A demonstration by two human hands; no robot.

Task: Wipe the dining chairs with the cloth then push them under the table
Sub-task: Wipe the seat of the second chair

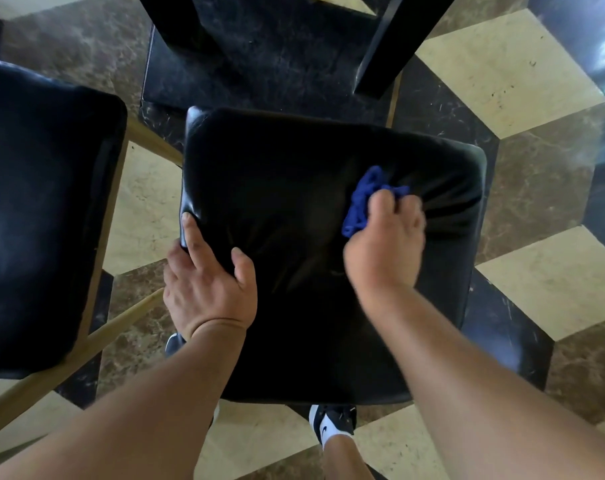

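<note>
Black padded leather fills the middle of the downward view: the seat of a dining chair, seen from directly above by the person bending over it. The right hand presses down on the right half of the seat, its fingers curled tight around a bunched blue cloth. The cloth spills out ahead of the knuckles and to the left of them, touching the leather, and creases in the padding fan out from under the fingertips toward the seat's right edge.

The left hand holds the seat's left edge. Its thumb lies on top of the cushion, one finger stretches forward along the rim, and the other fingers wrap down over the side out of sight, so the hand is clamped on the cushion's edge.

Just beyond the left hand's fingers, across a narrow gap of floor, sits a second chair with the same black seat and pale wooden legs. Ahead of both sets of fingertips, past the front of the seat, a dark table leg stands on the floor.

That floor is polished stone laid in a cube-like pattern of cream, mottled brown and black tiles, shiny enough to catch window light at the top right. Below the wrists, near the bottom edge, a black-and-white sneaker shows beneath the seat's near edge.
</note>
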